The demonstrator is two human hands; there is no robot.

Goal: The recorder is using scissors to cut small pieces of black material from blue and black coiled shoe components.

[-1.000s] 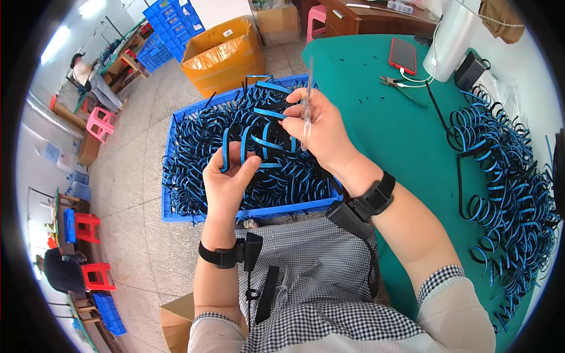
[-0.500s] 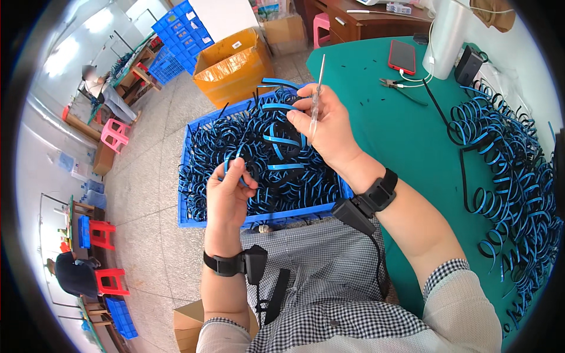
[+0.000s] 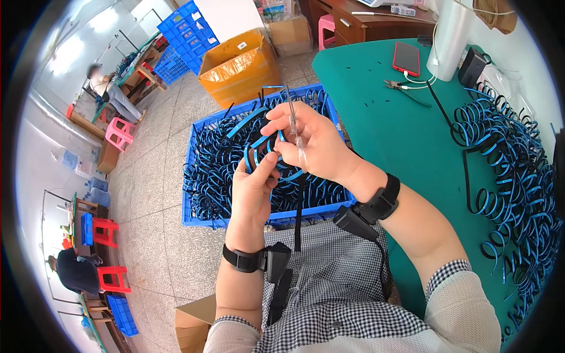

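My right hand (image 3: 321, 144) is closed round a thin screwdriver (image 3: 292, 117) with a clear handle, its metal shaft pointing up and away. My left hand (image 3: 252, 191) pinches a curled black-and-blue strip (image 3: 247, 122), whose loops pass between both hands. The right thumb and fingertips meet the strip close to the left fingertips. Both hands are above a blue plastic crate (image 3: 203, 223) heaped with similar curled strips (image 3: 215, 159). One dark end hangs down over the crate's near rim. Some of the fingers are hidden behind the loops.
At right a green-topped table (image 3: 400, 159) carries a big pile of curled strips (image 3: 512, 188), pliers (image 3: 406, 89), a red-edged phone (image 3: 406, 59) and a white cylinder (image 3: 450, 38). Beyond the crate stands an open carton (image 3: 241, 67). Two people are off to the left.
My left hand has moved right and up to meet my right hand, which came down and left. The strip's loops are now gathered between them, and the screwdriver tilts more to the left.
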